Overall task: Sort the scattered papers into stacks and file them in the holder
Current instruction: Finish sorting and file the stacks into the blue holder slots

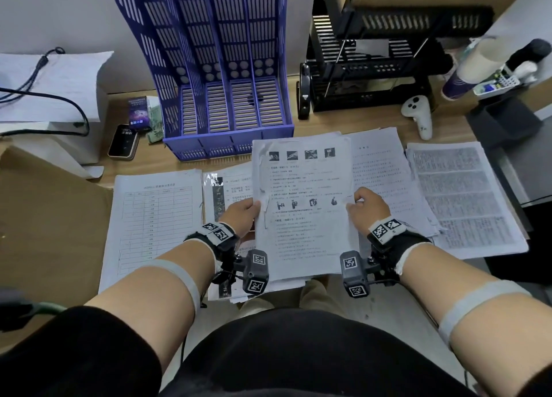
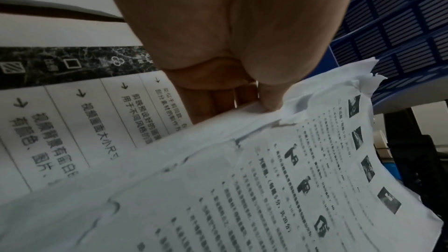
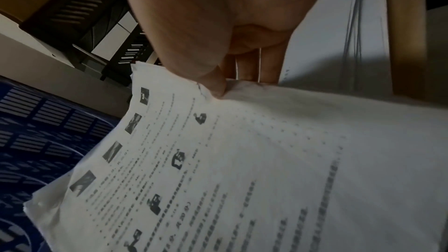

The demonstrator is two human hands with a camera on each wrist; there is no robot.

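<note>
A stack of printed sheets with small photos (image 1: 301, 205) (image 2: 278, 179) (image 3: 242, 170) is held up over the desk by both hands. My left hand (image 1: 240, 214) (image 2: 252, 101) pinches its left edge, thumb on top. On the right edge, my right hand (image 1: 366, 207) (image 3: 225, 83) pinches the same way. The blue slotted file holder (image 1: 227, 98) stands just beyond the stack, its compartments showing no paper. Other paper piles lie flat: a table form (image 1: 155, 217) at left, a dark-banded sheet (image 1: 222, 193) (image 2: 72, 102), plain text pages (image 1: 379, 169) and dense text pages (image 1: 460, 196) at right.
A black rack (image 1: 370, 77) stands right of the holder, with a white controller (image 1: 418, 114) in front. A phone (image 1: 123, 142) and small boxes (image 1: 140, 113) lie left of the holder. A white box with cables (image 1: 44, 98) and a brown carton (image 1: 44, 223) fill the left.
</note>
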